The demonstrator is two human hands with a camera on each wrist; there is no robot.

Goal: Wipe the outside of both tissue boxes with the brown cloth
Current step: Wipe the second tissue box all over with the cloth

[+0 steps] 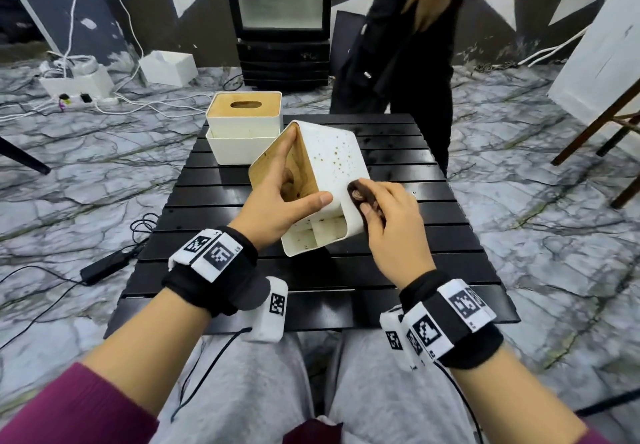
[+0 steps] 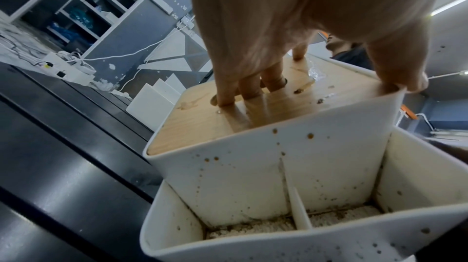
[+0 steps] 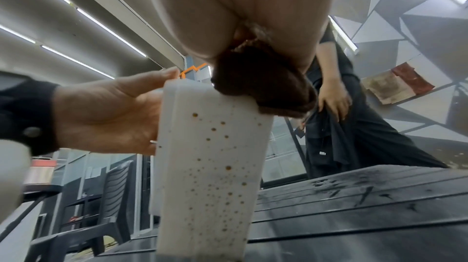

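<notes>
My left hand [image 1: 277,197] gripping the spotted tissue box [image 1: 329,159] tilted over the black table [image 1: 398,270], fingers hooked in its wooden lid slot, my right hand [image 1: 391,225] pinching the brown cloth [image 1: 360,195] against its side, second tissue box [image 1: 244,124] sitting behind.

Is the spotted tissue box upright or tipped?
Tipped: the spotted tissue box stands on end on the table, wooden lid facing sideways, left hand steadying it.
</notes>
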